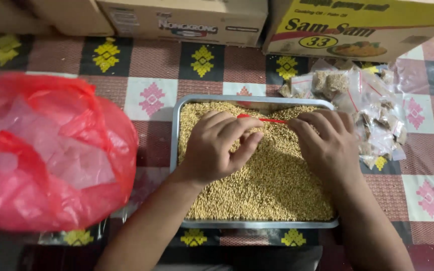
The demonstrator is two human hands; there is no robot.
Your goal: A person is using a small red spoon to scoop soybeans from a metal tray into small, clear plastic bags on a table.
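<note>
A big red plastic bag [51, 150] sits far to the left of the fingers. The left hand [217, 148] curls almost shut, pinching one end of a small bag's thin red strip [263, 119] over the metal tray [175, 130] of little tan seeds [272, 185]. The right hand [330, 145] bends its fingers down onto the other end; I cannot tell how tight. Filled little packets [372, 110] lie just right of those fingers. Holding the strip level and pinching gently seems best.
</note>
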